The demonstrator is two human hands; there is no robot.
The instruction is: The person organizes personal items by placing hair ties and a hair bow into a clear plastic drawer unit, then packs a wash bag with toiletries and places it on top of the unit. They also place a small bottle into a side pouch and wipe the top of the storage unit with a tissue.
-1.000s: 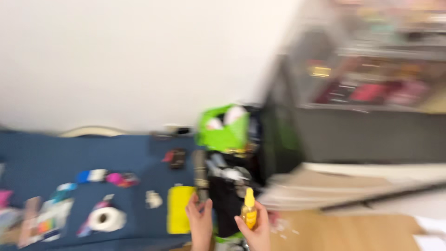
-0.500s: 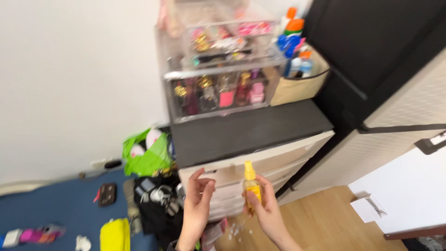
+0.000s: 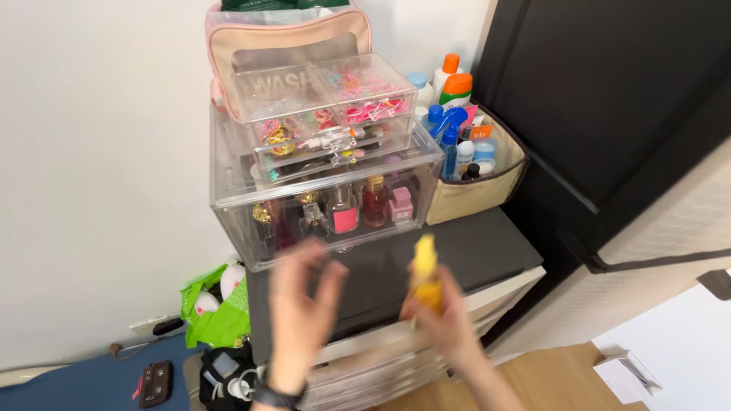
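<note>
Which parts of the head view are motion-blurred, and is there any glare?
Head view: both hands are smeared, the left hand open, the right hand gripping a blurred yellow bottle; the clear drawer organiser and beige basket stay sharp; lighting is even, with only faint reflections on the clear plastic.

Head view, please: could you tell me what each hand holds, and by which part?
The right hand grips a small yellow bottle around its lower body; its top sticks up. The left hand is open, holding nothing.
</note>
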